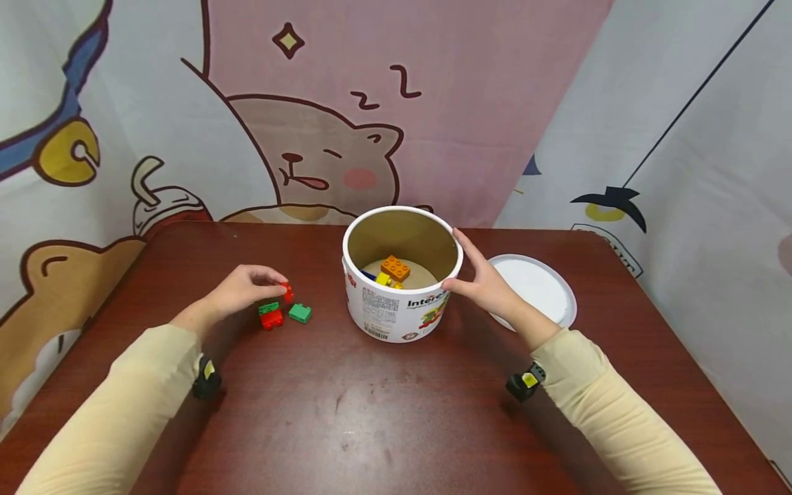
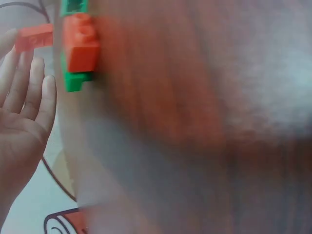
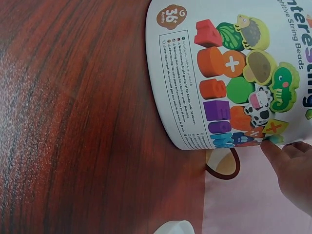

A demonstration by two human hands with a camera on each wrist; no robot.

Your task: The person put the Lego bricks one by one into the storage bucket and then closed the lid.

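Observation:
My left hand (image 1: pixel 238 289) pinches a small red toy brick (image 1: pixel 288 294) between thumb and fingers, close over the table. In the left wrist view the held brick shows at the fingertips, the other fingers stretched out. Just below it on the table are another red brick (image 1: pixel 271 320) and a green brick (image 1: pixel 269 307), touching each other; a second green brick (image 1: pixel 300 313) lies to their right. My right hand (image 1: pixel 485 285) holds a white round bucket (image 1: pixel 383 313) at its right side near the rim, thumb in front, fingers behind. Inside are an orange brick (image 1: pixel 395 268), yellow pieces (image 1: pixel 383 279) and a blue piece.
A white round lid (image 1: pixel 535 289) lies flat on the brown table (image 1: pixel 371 412), right of the bucket and partly behind the right forearm. A patterned cloth (image 1: pixel 470 124) hangs behind the table's far edge.

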